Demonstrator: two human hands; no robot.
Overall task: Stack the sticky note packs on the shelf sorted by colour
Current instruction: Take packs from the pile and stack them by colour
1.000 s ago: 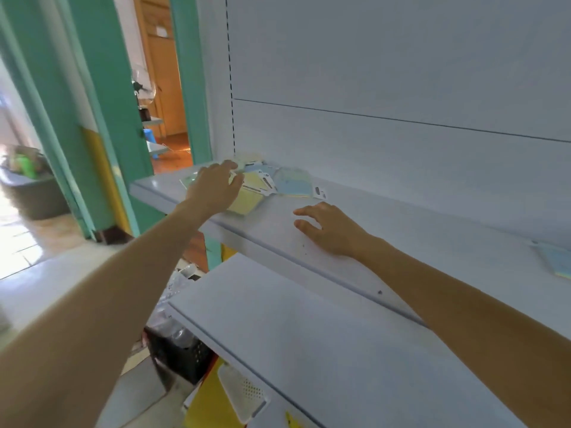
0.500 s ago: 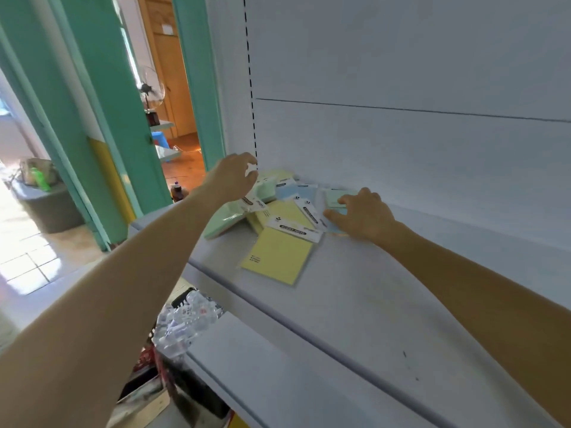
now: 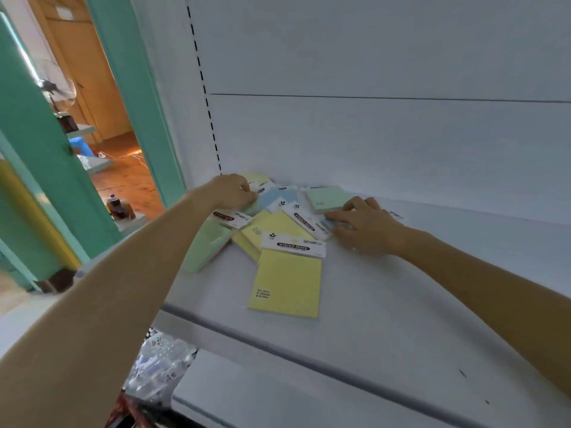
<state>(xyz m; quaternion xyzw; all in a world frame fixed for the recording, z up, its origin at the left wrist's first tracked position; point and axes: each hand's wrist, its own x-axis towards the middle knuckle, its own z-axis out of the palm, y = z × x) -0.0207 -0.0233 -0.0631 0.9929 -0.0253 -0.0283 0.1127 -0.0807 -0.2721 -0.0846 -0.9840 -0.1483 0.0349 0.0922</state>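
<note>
Several sticky note packs lie in a loose heap at the back left of the white shelf (image 3: 386,304). A yellow pack (image 3: 287,282) lies nearest, with another yellow pack (image 3: 278,225) behind it. A green pack (image 3: 207,242) leans at the left under my forearm. Blue packs (image 3: 278,196) sit in the middle of the heap, and a green pack (image 3: 329,197) lies by the back wall. My left hand (image 3: 231,189) pinches the white header of a pack at the heap's far left. Fingers of my right hand (image 3: 364,223) rest on a light blue pack beside the back green pack.
The shelf's back panel (image 3: 370,134) rises right behind the heap. A lower shelf (image 3: 278,396) juts out beneath. Clear plastic packaging (image 3: 160,362) lies below at the left. A green door frame (image 3: 139,97) stands to the left.
The view has closed in on the heap. My left hand dropped from above the packs onto a pack's header. My right hand stayed at the heap's right side.
</note>
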